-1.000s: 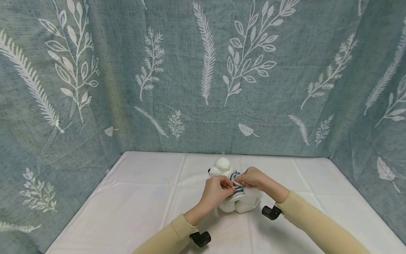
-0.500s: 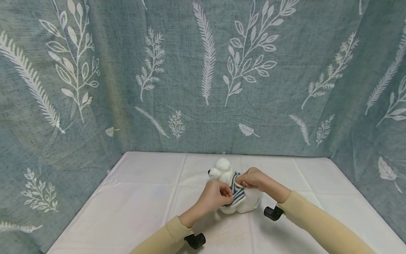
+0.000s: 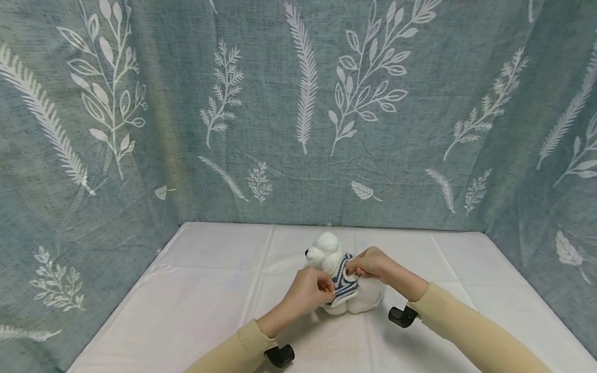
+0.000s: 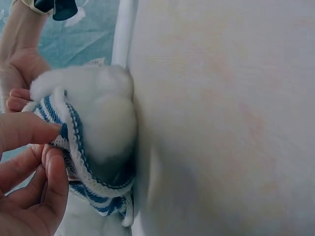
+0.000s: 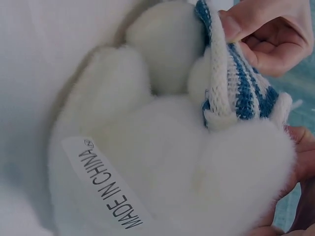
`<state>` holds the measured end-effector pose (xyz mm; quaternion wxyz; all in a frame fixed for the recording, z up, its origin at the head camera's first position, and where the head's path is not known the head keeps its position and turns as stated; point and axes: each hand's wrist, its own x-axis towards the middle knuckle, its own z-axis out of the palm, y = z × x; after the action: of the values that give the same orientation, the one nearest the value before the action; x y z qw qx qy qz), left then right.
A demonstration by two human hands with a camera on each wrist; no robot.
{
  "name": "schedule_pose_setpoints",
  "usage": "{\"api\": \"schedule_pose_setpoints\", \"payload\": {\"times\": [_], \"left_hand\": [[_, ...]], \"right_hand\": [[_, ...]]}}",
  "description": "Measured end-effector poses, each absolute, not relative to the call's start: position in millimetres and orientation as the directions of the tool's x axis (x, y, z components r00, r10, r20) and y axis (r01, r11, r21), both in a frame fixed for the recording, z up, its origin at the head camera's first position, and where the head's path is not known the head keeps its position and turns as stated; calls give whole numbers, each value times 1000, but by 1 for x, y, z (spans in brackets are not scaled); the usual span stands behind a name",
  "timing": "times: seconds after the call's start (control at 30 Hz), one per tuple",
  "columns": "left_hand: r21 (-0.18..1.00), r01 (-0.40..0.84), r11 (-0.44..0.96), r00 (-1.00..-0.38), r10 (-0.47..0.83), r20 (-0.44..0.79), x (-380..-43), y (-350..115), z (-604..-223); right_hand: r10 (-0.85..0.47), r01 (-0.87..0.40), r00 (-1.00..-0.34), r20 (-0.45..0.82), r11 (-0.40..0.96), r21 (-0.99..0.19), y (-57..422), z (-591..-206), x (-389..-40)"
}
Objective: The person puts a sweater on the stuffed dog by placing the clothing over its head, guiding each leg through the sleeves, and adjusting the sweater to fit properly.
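A white plush bear (image 3: 328, 242) with a black nose faces left on the table. Around its upper body sits a small blue-and-white striped knit sweater (image 3: 344, 282). My left hand (image 3: 309, 290) pinches the sweater's lower edge between thumb and fingers, stretching it away from the fur. On the bear's other side, my right hand (image 3: 370, 263) has curled fingers at the sweater's white-rimmed opening. The right wrist view shows right-hand fingers (image 5: 302, 152) behind a furry limb, gripping the bear there; their tips are partly hidden. A "MADE IN CHINA" label (image 5: 103, 184) shows on the fur.
The table (image 3: 224, 290) has a creased white cover. Teal curtains with white leaf prints (image 3: 280, 114) surround it at the back and both sides. Each wrist carries a black camera (image 3: 403, 316).
My left hand has moved left and slightly toward me, drawing the sweater's edge along, so more stripes show. My right hand stays nearly in place at the bear's side.
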<state>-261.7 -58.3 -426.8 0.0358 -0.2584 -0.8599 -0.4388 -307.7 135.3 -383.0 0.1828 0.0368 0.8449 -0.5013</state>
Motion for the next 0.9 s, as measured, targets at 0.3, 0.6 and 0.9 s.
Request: {"api": "schedule_pose_setpoints", "payload": {"times": [0.3,0.6,0.9], "left_hand": [[752,476,456,-866,394,309,-263,-54,-428],[804,445,395,-880,357,312,-264,-48,-430],[824,419,382,-895,324,305,-261,-47,-434]], "right_hand": [[-169,132,-944,-283,593,-795,136,-377,-307],[-347,-152,-914,-212,776,-613,136,-357,-302],[-425,-258,-880,-214,804,-535,139,-362,-306]]}}
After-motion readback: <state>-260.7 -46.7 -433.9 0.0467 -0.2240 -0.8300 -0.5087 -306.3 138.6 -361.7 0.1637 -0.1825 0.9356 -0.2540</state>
